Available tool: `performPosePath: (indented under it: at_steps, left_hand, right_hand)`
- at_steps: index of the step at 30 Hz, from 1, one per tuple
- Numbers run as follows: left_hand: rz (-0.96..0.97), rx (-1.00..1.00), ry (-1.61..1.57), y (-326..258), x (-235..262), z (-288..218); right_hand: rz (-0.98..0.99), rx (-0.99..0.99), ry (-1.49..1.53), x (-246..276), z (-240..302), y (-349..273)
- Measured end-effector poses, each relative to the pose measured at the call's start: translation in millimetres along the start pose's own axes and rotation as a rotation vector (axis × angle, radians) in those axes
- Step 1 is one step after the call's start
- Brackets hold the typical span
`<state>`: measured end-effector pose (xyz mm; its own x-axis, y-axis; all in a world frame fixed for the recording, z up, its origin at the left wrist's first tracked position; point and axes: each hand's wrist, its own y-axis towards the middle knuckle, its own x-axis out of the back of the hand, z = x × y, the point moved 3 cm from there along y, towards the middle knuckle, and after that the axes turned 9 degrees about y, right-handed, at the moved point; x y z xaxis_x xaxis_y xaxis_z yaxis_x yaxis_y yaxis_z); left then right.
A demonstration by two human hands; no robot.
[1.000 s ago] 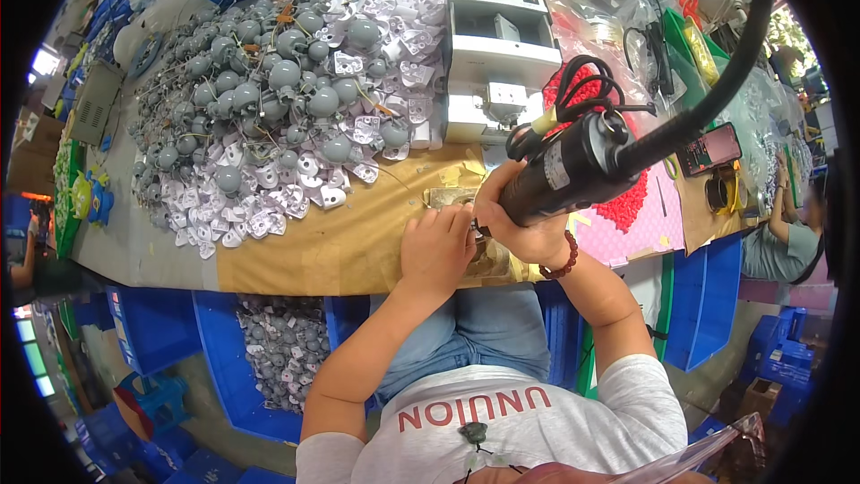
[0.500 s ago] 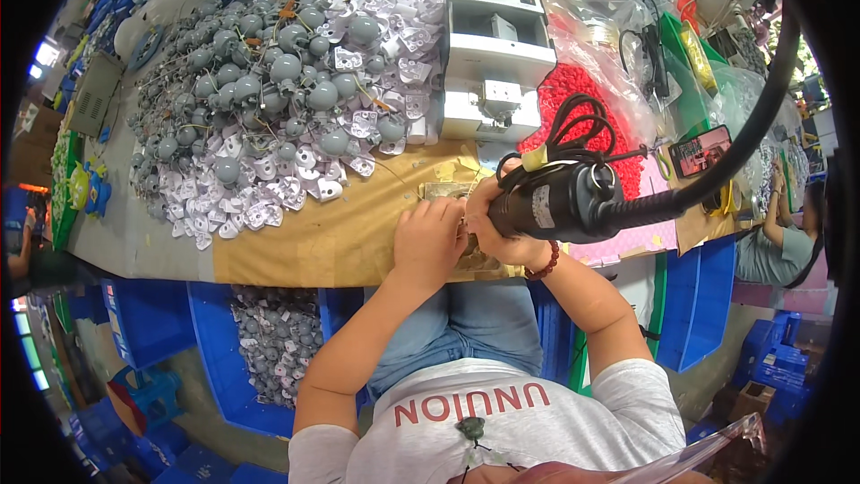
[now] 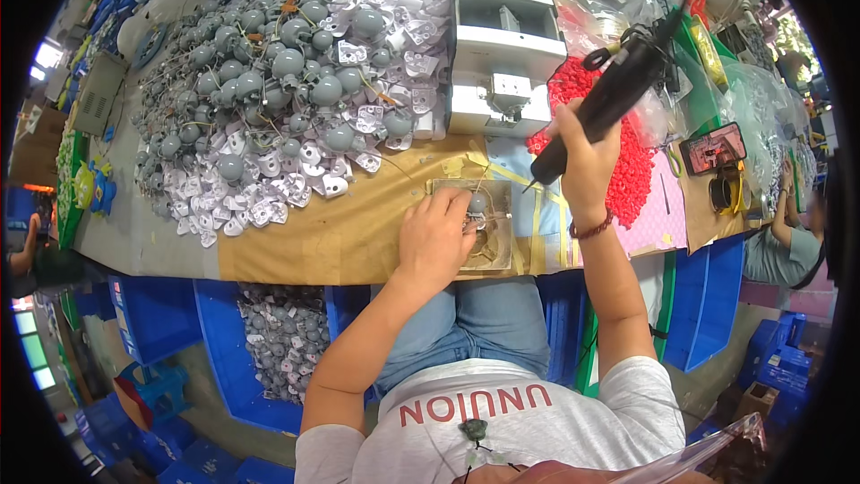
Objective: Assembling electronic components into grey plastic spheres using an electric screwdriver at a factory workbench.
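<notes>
My right hand (image 3: pixel 589 161) is wrapped round a black electric screwdriver (image 3: pixel 620 85) with a cord. The tool is tilted, its thin tip pointing down and left, above the table and apart from the workpiece. On the table before me lies a square, worn holding block (image 3: pixel 498 249). In it sits a small part with a grey ball (image 3: pixel 478 204) and thin wires. My left hand (image 3: pixel 437 237) grips this part at its left side with bent fingers; the fingertips partly hide it.
A heap of grey ball parts (image 3: pixel 269 81) and white plastic pieces (image 3: pixel 296 170) covers the left. Behind the block stands a white machine (image 3: pixel 502 63). Red small pieces (image 3: pixel 632 175) lie right, near a phone (image 3: pixel 713 149). A blue crate (image 3: pixel 224 350) below the table holds more parts.
My right hand has moved up and right with the screwdriver, away from the holding block, and the tool has swung steeper. My left hand stays at the block, where the grey ball now shows.
</notes>
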<state>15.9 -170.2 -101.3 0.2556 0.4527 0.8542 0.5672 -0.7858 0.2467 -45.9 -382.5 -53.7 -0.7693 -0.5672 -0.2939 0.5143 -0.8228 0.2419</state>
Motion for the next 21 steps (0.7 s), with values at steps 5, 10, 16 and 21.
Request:
performPosePath:
  at_steps: [5, 10, 16, 21]
  left_hand:
    - [-0.056, -0.059, -0.022, -7.8, -0.7, 1.6]
    - [-0.11, -0.096, 0.017, -13.3, -2.5, -2.2]
    - [-0.105, -0.103, 0.041, -11.3, -3.0, -4.1]
    - [-0.103, -0.107, -0.002, -12.6, -2.7, -3.2]
  right_hand:
    - [0.005, 0.248, -0.283, 34.2, -31.6, 1.5]
    - [0.439, -0.015, -0.355, 17.6, -30.2, -55.8]
    - [0.404, -0.178, -0.302, -9.5, -53.3, -69.9]
    - [0.444, -0.236, -0.238, -12.4, -63.3, -72.2]
